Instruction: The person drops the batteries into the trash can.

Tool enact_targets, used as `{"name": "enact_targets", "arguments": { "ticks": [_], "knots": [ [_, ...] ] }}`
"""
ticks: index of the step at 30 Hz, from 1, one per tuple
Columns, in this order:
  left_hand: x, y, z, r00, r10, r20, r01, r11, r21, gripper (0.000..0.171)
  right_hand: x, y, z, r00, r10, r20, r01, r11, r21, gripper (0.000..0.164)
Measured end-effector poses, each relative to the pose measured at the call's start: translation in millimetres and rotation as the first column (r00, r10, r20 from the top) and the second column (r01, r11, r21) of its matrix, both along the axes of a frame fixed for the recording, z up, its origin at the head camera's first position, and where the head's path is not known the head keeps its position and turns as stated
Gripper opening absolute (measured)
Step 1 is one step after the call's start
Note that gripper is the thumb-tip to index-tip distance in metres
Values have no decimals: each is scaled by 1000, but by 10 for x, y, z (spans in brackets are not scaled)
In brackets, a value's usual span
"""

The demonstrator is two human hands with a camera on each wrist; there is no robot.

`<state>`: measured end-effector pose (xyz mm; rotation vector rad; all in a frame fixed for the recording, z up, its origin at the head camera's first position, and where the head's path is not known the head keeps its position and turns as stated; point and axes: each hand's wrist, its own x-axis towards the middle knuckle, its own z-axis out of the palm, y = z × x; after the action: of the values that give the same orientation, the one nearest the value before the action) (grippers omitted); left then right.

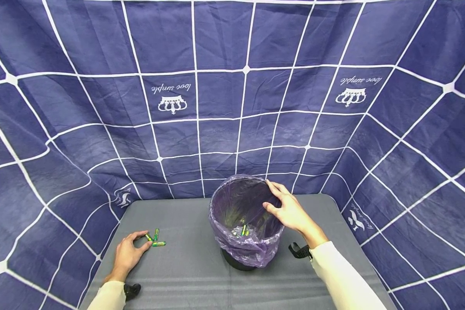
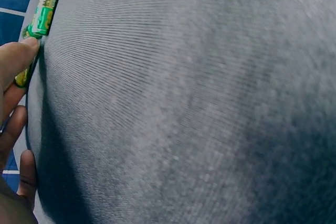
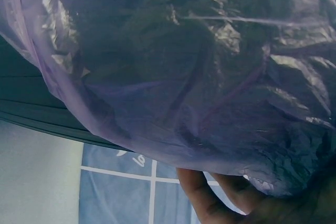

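At the left of the table, my left hand (image 1: 128,255) has its thumb and forefinger on a small green-and-yellow battery (image 1: 149,237), pinching it by its ends. Two more batteries lie beside it, one pointing away (image 1: 156,234) and one sideways (image 1: 159,244). In the left wrist view the thumb partly covers the pinched battery (image 2: 22,77), and another battery (image 2: 48,3) lies just beyond. My right hand (image 1: 290,211) holds the right rim of a dark bin lined with a purple plastic bag (image 1: 244,249), thumb on the inner side. Several batteries (image 1: 244,230) lie inside the bag.
The bin stands on a grey cloth-covered table (image 1: 186,275), right of its middle. Blue curtains with white grid lines (image 1: 217,94) enclose the back and sides. A black strap (image 1: 300,250) is at the right wrist and a black device (image 1: 132,291) at the left.
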<state>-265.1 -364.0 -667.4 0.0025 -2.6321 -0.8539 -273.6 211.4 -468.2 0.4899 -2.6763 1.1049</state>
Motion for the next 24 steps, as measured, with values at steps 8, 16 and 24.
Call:
{"name": "enact_targets", "arguments": {
  "ticks": [8,16,24],
  "knots": [
    [-9,-20,25,996,63,55,-65,997,35,44,-6,-3,13,1000,4,0,-4,1000,1,78],
    [12,-24,145,995,69,76,-74,995,66,48,2,3,5,1000,7,3,-7,1000,-4,79],
    [-35,45,354,998,60,-36,-58,997,44,46,1,13,-3,1000,16,5,-16,1000,-18,79]
  ]
}}
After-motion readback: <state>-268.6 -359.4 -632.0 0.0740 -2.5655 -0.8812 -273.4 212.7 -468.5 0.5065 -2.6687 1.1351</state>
